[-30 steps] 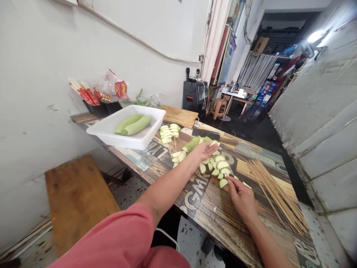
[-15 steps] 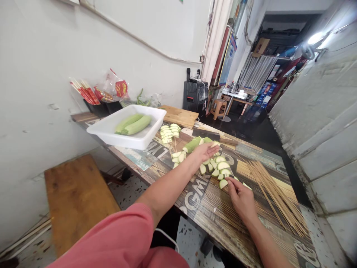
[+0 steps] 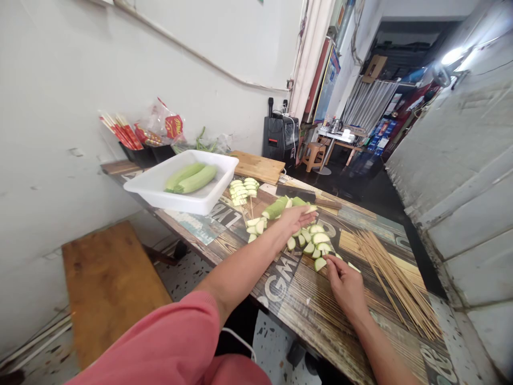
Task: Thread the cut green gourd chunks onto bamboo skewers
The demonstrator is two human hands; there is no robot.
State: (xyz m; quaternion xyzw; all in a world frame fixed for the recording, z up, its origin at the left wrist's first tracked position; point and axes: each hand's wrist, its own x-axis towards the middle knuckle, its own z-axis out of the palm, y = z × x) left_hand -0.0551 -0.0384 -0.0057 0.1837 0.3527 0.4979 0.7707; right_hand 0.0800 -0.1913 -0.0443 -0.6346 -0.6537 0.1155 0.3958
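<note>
My left hand (image 3: 296, 216) reaches over a heap of cut zucchini pieces (image 3: 315, 240) on the patterned table (image 3: 288, 289); its fingers are stretched out and touch a pale piece at the far side of the heap. My right hand (image 3: 345, 283) rests on the table just before the heap, fingers curled in a pinch on a thin bamboo skewer beside the nearest slice. A half zucchini (image 3: 276, 207) lies just left of my left hand.
A white tub (image 3: 160, 190) with whole zucchini stands at the left. Loaded skewers (image 3: 242, 192) lie beside it, a wooden board (image 3: 258, 167) behind. Loose bamboo skewers (image 3: 396, 280) spread at the right. A wooden bench (image 3: 108, 283) stands below left.
My left hand has slid slightly farther right over the heap. My right hand has barely moved.
</note>
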